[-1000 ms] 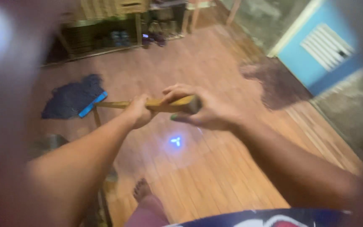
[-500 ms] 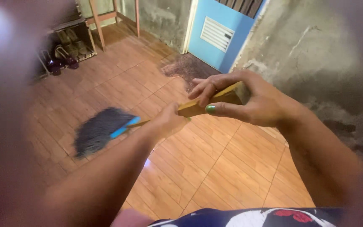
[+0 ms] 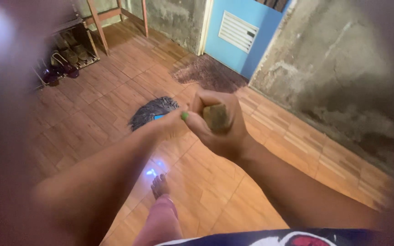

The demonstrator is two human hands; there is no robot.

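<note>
Your right hand curled tight round top end of wooden broom handle, handle end poking out between fingers, pointing at you. Your left hand just beside right hand's fingers, lower on handle; grip hidden behind wrist, can't tell how closed. Green-nailed fingertip touches left hand. Dark broom head beyond left hand's fingers, down on wooden floor. Your bare foot below both hands.
</note>
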